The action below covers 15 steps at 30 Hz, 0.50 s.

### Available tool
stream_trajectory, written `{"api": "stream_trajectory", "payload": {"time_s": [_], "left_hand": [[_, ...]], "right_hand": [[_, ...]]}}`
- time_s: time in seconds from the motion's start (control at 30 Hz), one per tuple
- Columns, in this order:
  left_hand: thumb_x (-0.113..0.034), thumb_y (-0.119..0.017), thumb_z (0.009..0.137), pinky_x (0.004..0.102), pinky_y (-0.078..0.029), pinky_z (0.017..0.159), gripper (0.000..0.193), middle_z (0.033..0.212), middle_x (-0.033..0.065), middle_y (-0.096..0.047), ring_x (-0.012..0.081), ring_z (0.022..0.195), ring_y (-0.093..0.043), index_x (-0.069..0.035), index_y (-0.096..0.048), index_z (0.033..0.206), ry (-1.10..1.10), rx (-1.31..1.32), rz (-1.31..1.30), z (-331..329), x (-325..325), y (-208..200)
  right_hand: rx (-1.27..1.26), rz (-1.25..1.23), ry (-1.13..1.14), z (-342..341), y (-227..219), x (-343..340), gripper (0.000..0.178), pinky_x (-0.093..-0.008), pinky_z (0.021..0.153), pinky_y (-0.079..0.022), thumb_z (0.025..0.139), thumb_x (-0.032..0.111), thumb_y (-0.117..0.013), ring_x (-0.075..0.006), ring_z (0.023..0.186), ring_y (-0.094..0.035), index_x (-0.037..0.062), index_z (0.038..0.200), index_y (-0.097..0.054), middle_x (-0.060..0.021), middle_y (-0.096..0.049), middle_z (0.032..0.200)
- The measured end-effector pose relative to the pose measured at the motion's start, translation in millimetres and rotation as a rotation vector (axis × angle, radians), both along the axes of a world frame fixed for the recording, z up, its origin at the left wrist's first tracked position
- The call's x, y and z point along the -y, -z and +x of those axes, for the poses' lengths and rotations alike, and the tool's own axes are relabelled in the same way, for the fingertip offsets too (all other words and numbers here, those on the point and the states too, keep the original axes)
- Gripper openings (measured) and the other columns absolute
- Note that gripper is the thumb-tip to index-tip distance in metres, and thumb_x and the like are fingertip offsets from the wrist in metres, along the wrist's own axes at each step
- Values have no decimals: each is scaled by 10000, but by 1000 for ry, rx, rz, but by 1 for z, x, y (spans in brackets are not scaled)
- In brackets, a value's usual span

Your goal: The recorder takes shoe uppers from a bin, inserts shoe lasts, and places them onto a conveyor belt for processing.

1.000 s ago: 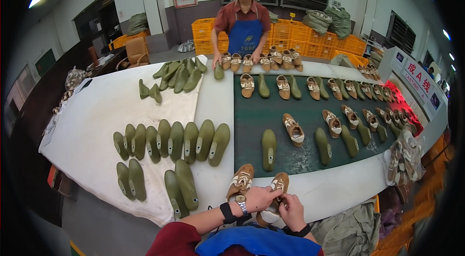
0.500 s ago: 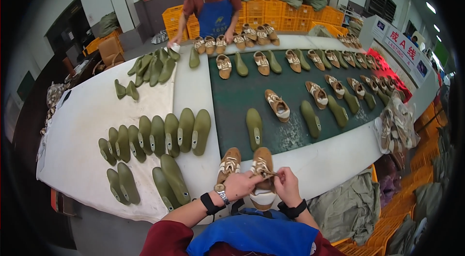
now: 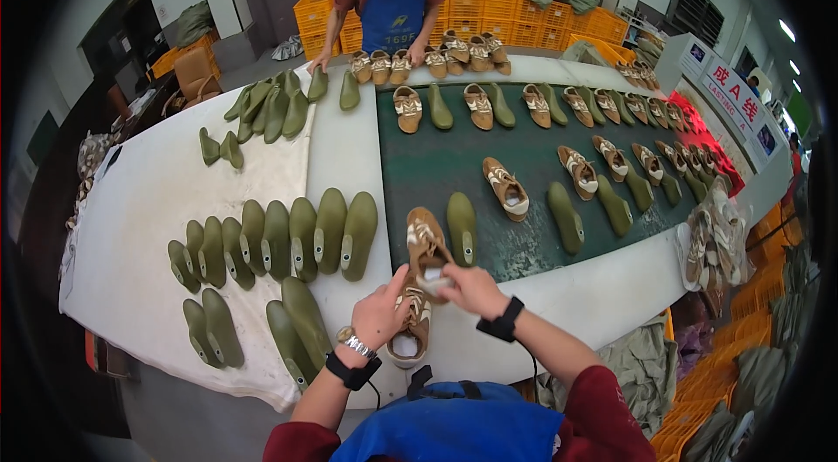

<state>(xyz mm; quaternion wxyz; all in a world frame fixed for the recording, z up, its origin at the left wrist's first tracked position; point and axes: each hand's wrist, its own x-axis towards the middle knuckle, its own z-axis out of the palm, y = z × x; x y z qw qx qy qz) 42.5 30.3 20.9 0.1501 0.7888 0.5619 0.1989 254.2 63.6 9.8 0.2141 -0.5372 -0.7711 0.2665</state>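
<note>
A white table (image 3: pixel 541 318) is spread across the view, its right part taken up by a dark green belt (image 3: pixel 419 165). To the left, a row of olive lasts (image 3: pixel 360 235) is laid out; a single last (image 3: pixel 461 219) is set alone at the belt's near edge. Just left of that last, straight ahead of the body, the farther shoe (image 3: pixel 424 233) is held, its toe pointed away, its long axis roughly parallel to the last's; whether it is fully lifted cannot be told. The nearer shoe (image 3: pixel 420 328) is left on the white surface, heel toward the body. The farther shoe's heel is gripped by the right hand (image 3: pixel 476 291), the closer one to the single last. The left hand (image 3: pixel 376 320) is placed against the nearer shoe's left side, index finger extended; whether anything is pinched there cannot be told.
</note>
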Motion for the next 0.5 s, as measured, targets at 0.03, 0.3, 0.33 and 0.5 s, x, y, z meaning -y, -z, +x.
{"api": "stream_trajectory", "payload": {"time_s": [0.03,0.3,0.33,0.5], "left_hand": [[-227,-586,806,398,-476,572,494,736,112,-601,314,632,-585,-143,-435,1269,-14,-13,37,-7,1,1],[-230,-590,796,401,-485,553,353,752,124,-602,311,641,-596,-122,-530,1127,-95,-4,-88,-43,37,19],[-224,-592,795,399,-486,555,345,755,122,-603,308,649,-598,-119,-534,1119,-95,16,-136,-42,38,16],[-144,-612,779,350,-497,614,440,779,100,-617,282,687,-604,-107,-500,1203,68,306,-140,-26,25,-46]], "right_hand": [[-28,-1,7,0,7,-25,237,-439,654,-483,756,234,-632,-358,708,-610,80,925,-570,-169,-626,730],[156,-17,182,-11,92,-185,287,-430,758,-472,757,199,-636,-361,845,-603,74,1007,-569,-192,-636,864],[143,-22,166,-10,101,-194,337,-435,770,-468,766,183,-623,-363,859,-600,86,1079,-543,-188,-638,870],[-90,-187,120,4,103,-192,467,-358,650,-493,816,145,-566,-238,678,-631,82,1263,-447,-144,-640,794]]}}
